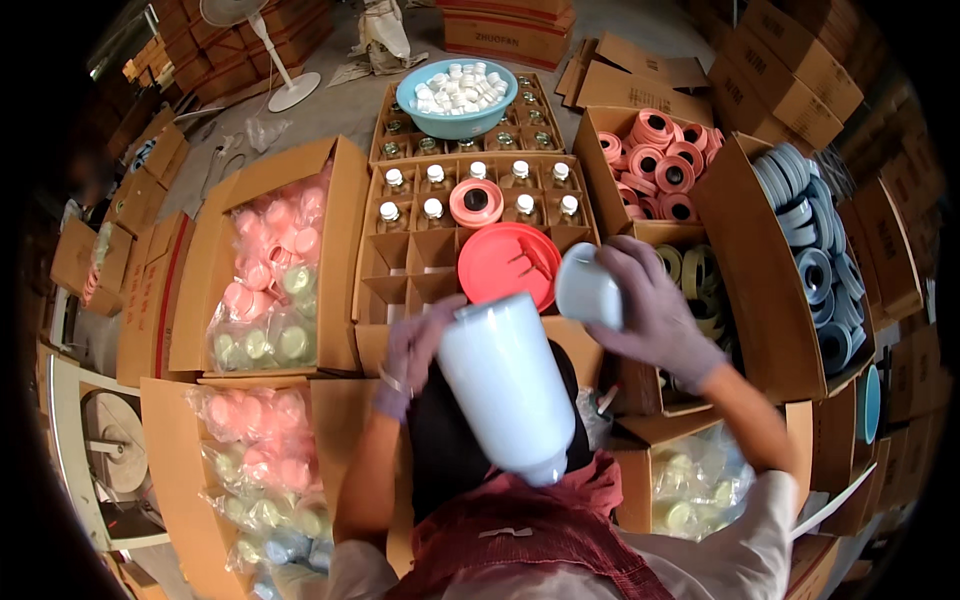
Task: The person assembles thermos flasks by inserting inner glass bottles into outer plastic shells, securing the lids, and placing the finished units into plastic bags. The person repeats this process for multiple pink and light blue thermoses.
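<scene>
Head view, looking down at a seated person's lap among open cartons. Dark capital lettering is printed on a long brown carton (505,38) at the top, and on stacked cartons (790,65) at upper right; reddish characters run down a tall carton (150,310) at left.

In the centre, a large pale blue bottle (505,385) tilts over the lap, its narrow neck toward the person's body, slightly blurred. The gloved left hand (412,345) is clamped on its wide upper end, at the left edge. The gloved right hand (650,305) is closed around a pale blue cup (588,288), just beside the bottle.

Beyond the hands, a red dish (490,250) lies over some compartments of a divided carton (390,250), hiding them. Behind it, a pink ring (475,203) with a dark centre sits among clear bottles (432,210) with white caps. Farther back, a blue basin (455,127) holds white caps (462,90). To the right are cartons of pink rings (672,172) and blue rings (815,270); to the left, bagged pink cups (275,215).
</scene>
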Demonstrator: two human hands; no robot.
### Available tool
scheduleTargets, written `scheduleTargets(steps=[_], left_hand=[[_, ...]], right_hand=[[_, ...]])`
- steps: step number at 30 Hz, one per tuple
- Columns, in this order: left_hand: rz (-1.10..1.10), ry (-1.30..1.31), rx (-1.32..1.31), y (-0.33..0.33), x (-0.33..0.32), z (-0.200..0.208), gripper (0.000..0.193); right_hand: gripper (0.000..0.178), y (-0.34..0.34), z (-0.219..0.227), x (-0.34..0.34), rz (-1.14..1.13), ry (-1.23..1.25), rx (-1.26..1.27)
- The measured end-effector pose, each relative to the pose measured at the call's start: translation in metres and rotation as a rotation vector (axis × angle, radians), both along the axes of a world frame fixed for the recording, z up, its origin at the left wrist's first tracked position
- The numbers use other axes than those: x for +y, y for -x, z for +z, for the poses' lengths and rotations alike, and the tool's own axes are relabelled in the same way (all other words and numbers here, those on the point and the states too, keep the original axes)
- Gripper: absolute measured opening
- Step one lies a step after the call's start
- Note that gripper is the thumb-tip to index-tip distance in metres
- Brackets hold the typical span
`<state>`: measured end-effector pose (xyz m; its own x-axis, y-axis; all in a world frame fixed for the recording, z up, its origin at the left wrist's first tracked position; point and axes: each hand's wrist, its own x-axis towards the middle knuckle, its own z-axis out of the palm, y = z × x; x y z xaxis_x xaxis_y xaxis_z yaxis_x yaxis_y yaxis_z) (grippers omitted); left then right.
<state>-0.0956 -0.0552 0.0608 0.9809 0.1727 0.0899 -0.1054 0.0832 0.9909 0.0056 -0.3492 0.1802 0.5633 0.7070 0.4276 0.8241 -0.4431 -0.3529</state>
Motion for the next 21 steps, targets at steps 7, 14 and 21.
scheduleTargets(steps=[7,14,21], left_hand=[[-0.155,0.149,-0.278,0.003,-0.016,-0.011,0.029],[-0.111,0.134,-0.274,-0.021,-0.012,-0.009,0.02],[-0.202,0.347,-0.101,-0.04,-0.001,-0.041,0.027]], right_hand=[[0.067,-0.13,-0.26,0.098,-0.347,0.372,0.424],[0.06,-0.318,-0.297,0.066,-0.671,0.428,0.322],[0.052,-0.358,-0.365,0.046,-0.841,0.361,0.504]])
